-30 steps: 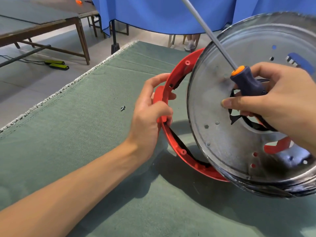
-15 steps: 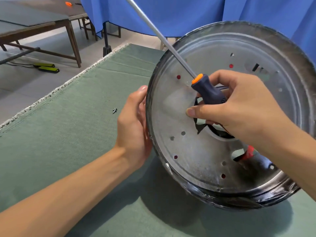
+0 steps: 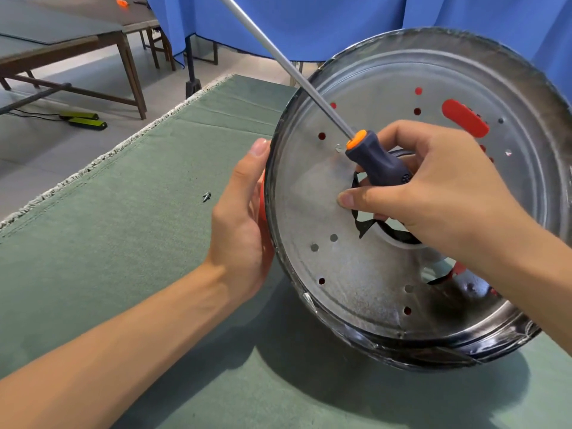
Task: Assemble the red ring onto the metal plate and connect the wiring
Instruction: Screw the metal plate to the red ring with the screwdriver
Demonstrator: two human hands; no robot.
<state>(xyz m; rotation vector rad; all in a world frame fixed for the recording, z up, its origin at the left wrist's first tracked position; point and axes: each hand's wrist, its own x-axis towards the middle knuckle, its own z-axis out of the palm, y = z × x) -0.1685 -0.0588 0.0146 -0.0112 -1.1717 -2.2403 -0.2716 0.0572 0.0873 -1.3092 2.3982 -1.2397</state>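
Left hand (image 3: 244, 224) cupping the rim of a shiny perforated round metal plate (image 3: 356, 274) tilted on green felt table (image 3: 123, 243), red ring (image 3: 464, 117) behind its holes, right hand (image 3: 433, 187) gripping screwdriver (image 3: 376, 165), small screw (image 3: 206, 196) nearby

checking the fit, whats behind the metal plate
The red ring sits behind the plate: red fills several screw holes and a slot, and a sliver shows at the left rim by the left hand. Most of the ring and any wiring stay hidden.
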